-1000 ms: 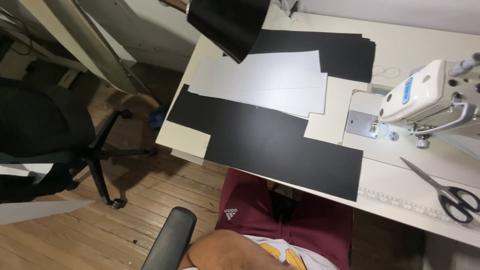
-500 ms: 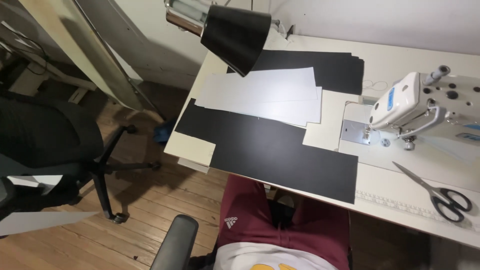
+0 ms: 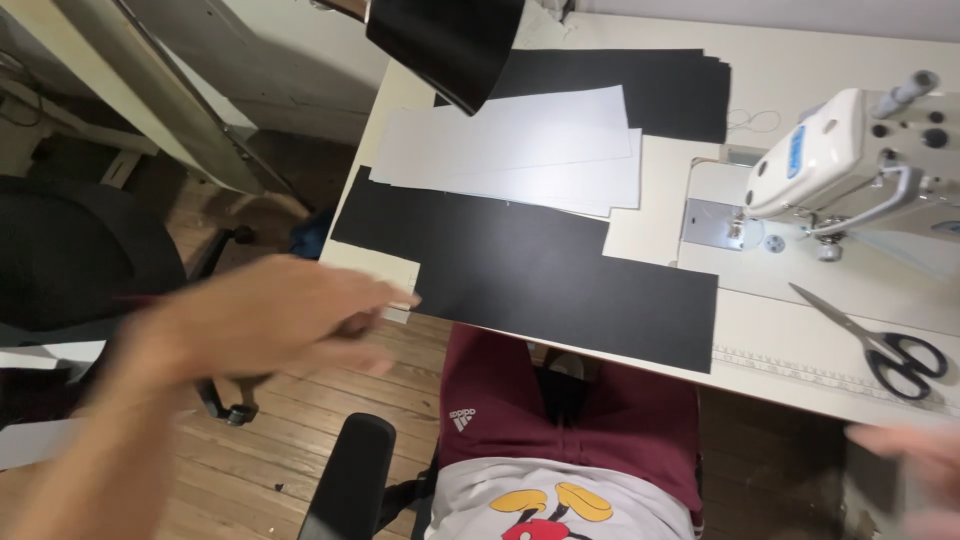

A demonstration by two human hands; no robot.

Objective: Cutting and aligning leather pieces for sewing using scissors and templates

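Note:
My left hand (image 3: 270, 320), blurred by motion, reaches in from the left with its fingers stretched out and nothing in it. Its fingertips are at the front left corner of the cream sewing table (image 3: 800, 70), next to a long black fabric piece (image 3: 560, 270) lying along the front edge. Behind that piece lie long white pieces (image 3: 520, 150), and behind those a stack of black pieces (image 3: 660, 90). My right hand (image 3: 910, 460) shows only as a blur at the lower right, below the table edge.
A white sewing machine (image 3: 840, 160) stands at the right, with black-handled scissors (image 3: 880, 345) in front of it. A black lamp shade (image 3: 445, 40) hangs over the back left. A black office chair (image 3: 70, 260) stands on the wooden floor at the left; an armrest (image 3: 350, 480) is by my lap.
Both hands have come into view: the left swung in from the left toward the table corner, the right appeared at the lower right. The camera has shifted slightly.

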